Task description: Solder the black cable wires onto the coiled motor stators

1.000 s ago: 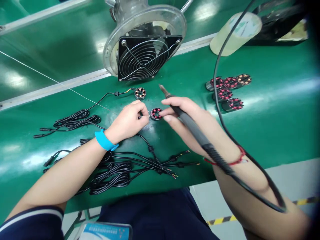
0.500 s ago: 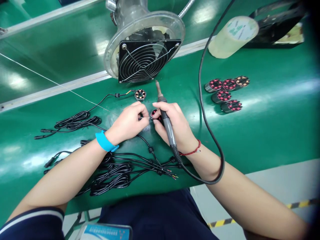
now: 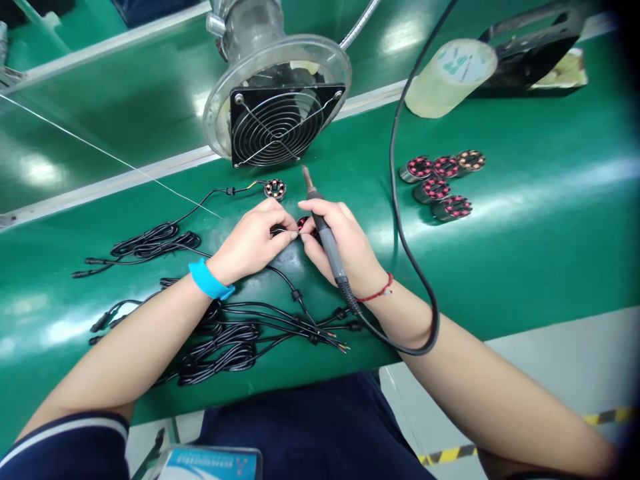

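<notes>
My right hand [image 3: 343, 240] has a soldering iron [image 3: 327, 243] lying across its palm, tip pointing up and away. Its thumb and fingertips are also at a small red-wound motor stator [image 3: 303, 224], mostly hidden between my hands. My left hand [image 3: 257, 237] pinches the thin end of a black cable just left of that stator, and the fingertips of both hands nearly touch. Just beyond them, a stator with copper-coloured windings [image 3: 275, 189] lies on the green bench, joined by thin coloured wires to a black cable [image 3: 205, 199].
A fume extractor with a fan grille [image 3: 277, 127] hangs just beyond my hands. Coiled black cables [image 3: 220, 353] lie near the front edge. Several stators [image 3: 433, 190] stand at the right, below a tape roll [image 3: 450, 77]. The iron's cord [image 3: 400, 220] loops over my right forearm.
My fingertips have come closer together at the small stator. The view has shifted slightly, so most bench items appear a little further left. The iron remains in my right hand.
</notes>
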Motion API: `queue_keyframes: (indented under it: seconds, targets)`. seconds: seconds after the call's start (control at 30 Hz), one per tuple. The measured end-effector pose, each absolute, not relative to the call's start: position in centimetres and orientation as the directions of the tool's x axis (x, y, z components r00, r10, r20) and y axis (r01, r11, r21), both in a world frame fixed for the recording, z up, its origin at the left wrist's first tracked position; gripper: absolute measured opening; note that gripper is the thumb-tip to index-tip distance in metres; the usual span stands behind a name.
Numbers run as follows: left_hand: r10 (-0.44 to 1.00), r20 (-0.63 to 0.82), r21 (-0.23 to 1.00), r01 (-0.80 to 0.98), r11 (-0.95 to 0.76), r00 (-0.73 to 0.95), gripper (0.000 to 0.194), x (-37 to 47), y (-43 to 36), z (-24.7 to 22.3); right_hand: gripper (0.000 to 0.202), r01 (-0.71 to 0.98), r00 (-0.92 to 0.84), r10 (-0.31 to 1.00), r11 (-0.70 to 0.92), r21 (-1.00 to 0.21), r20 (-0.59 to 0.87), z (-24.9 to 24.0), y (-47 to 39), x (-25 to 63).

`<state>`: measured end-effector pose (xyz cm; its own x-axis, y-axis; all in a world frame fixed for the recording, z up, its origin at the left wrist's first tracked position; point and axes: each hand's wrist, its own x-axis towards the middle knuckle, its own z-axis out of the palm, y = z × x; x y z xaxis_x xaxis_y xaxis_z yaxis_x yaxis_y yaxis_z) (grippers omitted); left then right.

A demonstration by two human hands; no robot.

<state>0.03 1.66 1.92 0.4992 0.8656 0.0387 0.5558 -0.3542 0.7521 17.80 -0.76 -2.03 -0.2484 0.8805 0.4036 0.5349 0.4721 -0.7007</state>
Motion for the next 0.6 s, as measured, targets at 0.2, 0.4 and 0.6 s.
queue_keyframes:
  seconds: [0.2,0.4,0.6]
  targets:
    - [0.866,0.029,0.727,0.584,-0.361,0.5,0.017,-0.3,1.6,2.0,0.047,0.511,-0.258,0.876,0.481,-0.712,0.407,-1.9,-0.7,18.1]
    - [0.87,-0.29,0.745,0.664,-0.056,0.398,0.015,-1.2,2.3,2.1,0.056,0.5,-0.262,0.874,0.485,-0.717,0.409,-2.4,-0.5,17.9]
    - [0.792,-0.516,0.786,0.549,0.286,0.327,0.024,-0.8,2.0,3.0,0.053,0.525,-0.3,0.886,0.463,-0.714,0.354,-2.6,-0.3,17.5]
